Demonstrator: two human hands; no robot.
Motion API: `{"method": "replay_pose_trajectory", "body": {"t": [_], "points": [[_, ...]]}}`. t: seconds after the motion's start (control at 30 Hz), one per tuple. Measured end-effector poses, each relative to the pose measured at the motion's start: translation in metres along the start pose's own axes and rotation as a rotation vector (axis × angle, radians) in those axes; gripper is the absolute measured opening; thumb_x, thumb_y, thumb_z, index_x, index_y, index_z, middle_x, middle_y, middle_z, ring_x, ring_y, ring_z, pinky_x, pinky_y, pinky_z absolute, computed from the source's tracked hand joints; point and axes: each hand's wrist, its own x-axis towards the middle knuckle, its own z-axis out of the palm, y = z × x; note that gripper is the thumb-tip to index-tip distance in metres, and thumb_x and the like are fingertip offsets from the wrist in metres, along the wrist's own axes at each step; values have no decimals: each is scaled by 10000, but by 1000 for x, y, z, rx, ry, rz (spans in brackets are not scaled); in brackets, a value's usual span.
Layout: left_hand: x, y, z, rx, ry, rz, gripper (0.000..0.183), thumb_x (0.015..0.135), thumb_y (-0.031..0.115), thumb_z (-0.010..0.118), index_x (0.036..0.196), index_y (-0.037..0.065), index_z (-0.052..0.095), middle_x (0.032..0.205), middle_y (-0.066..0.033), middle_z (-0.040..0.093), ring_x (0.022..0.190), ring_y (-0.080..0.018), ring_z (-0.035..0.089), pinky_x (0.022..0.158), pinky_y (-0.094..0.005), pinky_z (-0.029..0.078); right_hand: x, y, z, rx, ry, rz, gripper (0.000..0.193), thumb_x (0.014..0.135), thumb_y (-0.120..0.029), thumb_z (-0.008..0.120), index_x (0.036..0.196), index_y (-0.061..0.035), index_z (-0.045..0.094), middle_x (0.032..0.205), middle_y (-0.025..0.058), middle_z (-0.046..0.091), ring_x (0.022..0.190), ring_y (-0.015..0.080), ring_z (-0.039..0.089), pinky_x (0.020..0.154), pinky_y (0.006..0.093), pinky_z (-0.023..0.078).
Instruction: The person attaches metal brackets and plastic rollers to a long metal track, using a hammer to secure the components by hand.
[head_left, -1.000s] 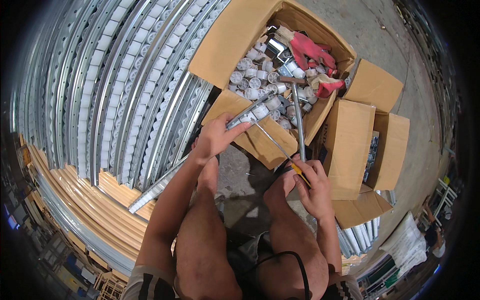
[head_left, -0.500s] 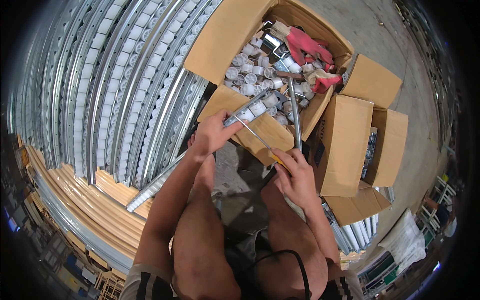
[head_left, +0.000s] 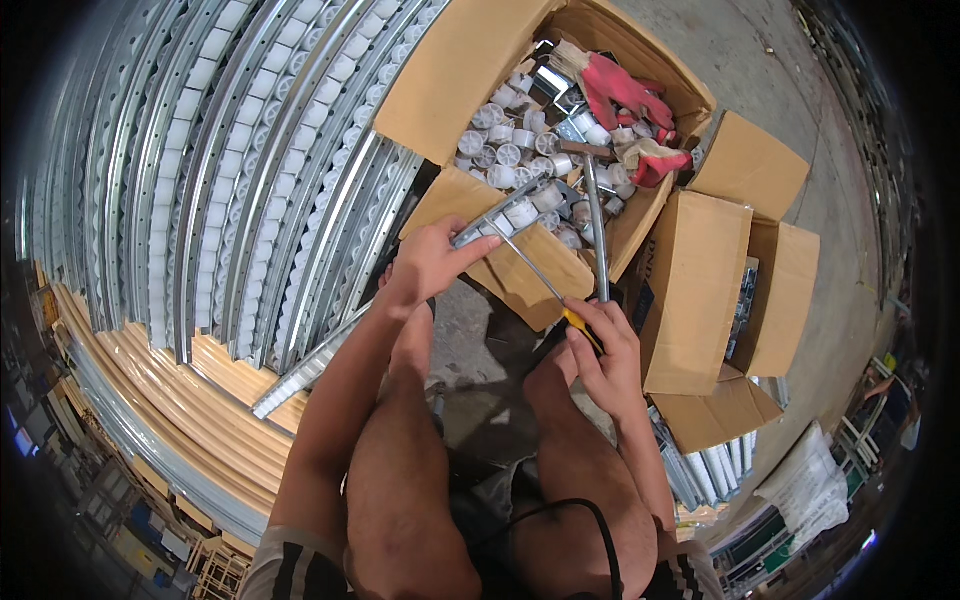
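Note:
My left hand [head_left: 430, 265] is closed around a metal roller track [head_left: 352, 328] near its far end, which rests over the flap of an open cardboard box [head_left: 455, 75]. White rollers [head_left: 521, 212] sit between the track's rails. In my right hand [head_left: 608, 360] is a screwdriver [head_left: 533, 267], gripped by its yellow and black handle. Its thin shaft slants up to the left, and the tip meets the track beside my left thumb. A hammer [head_left: 597, 225] leans on the box just beyond my right hand, its head among loose white rollers [head_left: 508, 155].
Red and cream work gloves [head_left: 622, 92] lie in the box. A smaller open carton [head_left: 695, 290] with metal parts stands at the right. Long roller tracks [head_left: 225, 170] are stacked at the left above tan tubes [head_left: 165, 390]. My bare legs frame the floor [head_left: 480, 350].
My right hand has shifted slightly right and down, and more of the screwdriver handle shows. The left hand keeps its hold on the track. The whole view has moved a little.

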Motion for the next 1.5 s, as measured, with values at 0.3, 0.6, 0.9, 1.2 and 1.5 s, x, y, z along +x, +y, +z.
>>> {"method": "replay_pose_trajectory", "body": {"t": [0.3, 0.6, 0.9, 1.2, 1.5], "points": [[6, -18, 11, -72, 124, 159, 626, 871, 522, 749, 1081, -64, 685, 765, -138, 661, 671, -214, 619, 585, -349, 472, -4, 6, -4, 30, 16, -15, 326, 913, -43, 641, 1236, -29, 683, 998, 151, 608, 923, 287, 619, 883, 360, 499], [1, -9, 6, -63, 35, 26, 726, 842, 586, 739, 1126, -80, 681, 906, -236, 722, 878, -356, 709, 797, -403, 535, 0, 10, -4, 42, -7, -17, 319, 925, -53, 652, 1243, -47, 685, 935, 132, 618, 870, 264, 630, 870, 346, 495], [0, -1, 1, -72, 18, 25, 734, 848, 585, 734, 1127, -92, 681, 917, -236, 724, 887, -344, 711, 799, -402, 530, 0, 9, -13, 114, -10, 74, 317, 921, -46, 654, 1237, -33, 684, 957, 139, 644, 911, 290, 644, 1115, 427, 391], [2, -7, -1, -99, 26, 30, 668, 952, 592, 595, 1076, -57, 696, 896, -233, 709, 853, -343, 689, 777, -415, 515, -22, 11, -8, 166, 10, 113, 264, 928, -52, 659, 1181, 20, 683, 1018, 151, 658, 942, 265, 642, 867, 336, 494], [-3, 1, 0, -149, 37, 35, 622, 977, 565, 569, 1037, -40, 704, 839, -216, 693, 805, -347, 670, 757, -404, 505, -24, 18, -5, 58, 15, 32, 259, 933, -43, 666, 1185, 17, 682, 1013, 146, 653, 925, 255, 644, 838, 324, 503]]}}
